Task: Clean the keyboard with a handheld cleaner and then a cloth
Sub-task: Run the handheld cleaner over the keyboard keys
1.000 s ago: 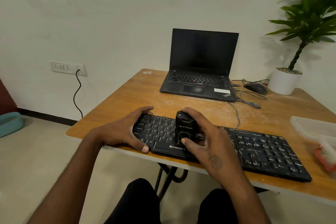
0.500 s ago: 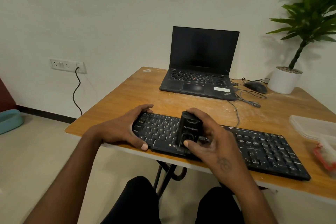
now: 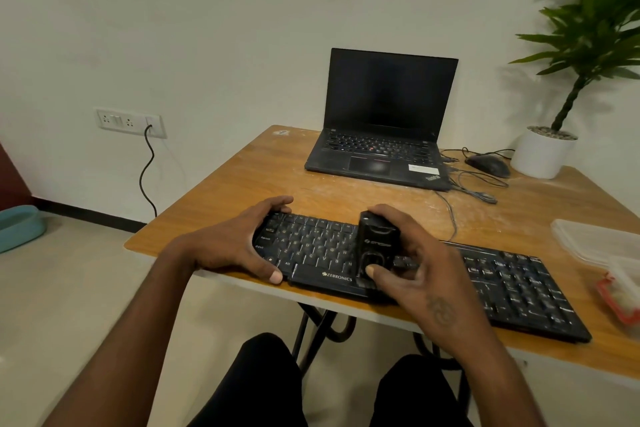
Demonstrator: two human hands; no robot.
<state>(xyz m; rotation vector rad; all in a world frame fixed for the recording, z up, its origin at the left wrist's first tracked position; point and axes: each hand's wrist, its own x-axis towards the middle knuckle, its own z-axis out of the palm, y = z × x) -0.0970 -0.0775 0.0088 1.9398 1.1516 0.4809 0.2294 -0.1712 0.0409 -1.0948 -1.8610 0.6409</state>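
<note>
A teal tub (image 3: 19, 225) is seen on the floor at far left, below a wall socket panel (image 3: 130, 122) from which a black cable (image 3: 147, 173) hangs. At the near edge of a wooden table (image 3: 263, 170), the left end of a black keyboard (image 3: 519, 284) is gripped by the left hand (image 3: 235, 243), its fingers curled over the far edge and its thumb pressed against the near edge. Just right of it, a black handheld cleaner (image 3: 375, 246) is held upright on the keys near the keyboard's middle by the right hand (image 3: 422, 270), which is wrapped around its body with the thumb laid on its front face. The two hands are kept apart, each clamped on its own object. Behind them, an open laptop (image 3: 384, 121) with a dark screen is set at the table's far side. Further right, a black mouse (image 3: 488, 165) and loose wires (image 3: 474, 189) are seen beside a white pot (image 3: 540, 156) holding a green plant (image 3: 595, 28). At far right, a clear plastic container (image 3: 595, 243) and a red-rimmed box (image 3: 620, 295) are partly cut off by the frame. No cloth can be made out.
</note>
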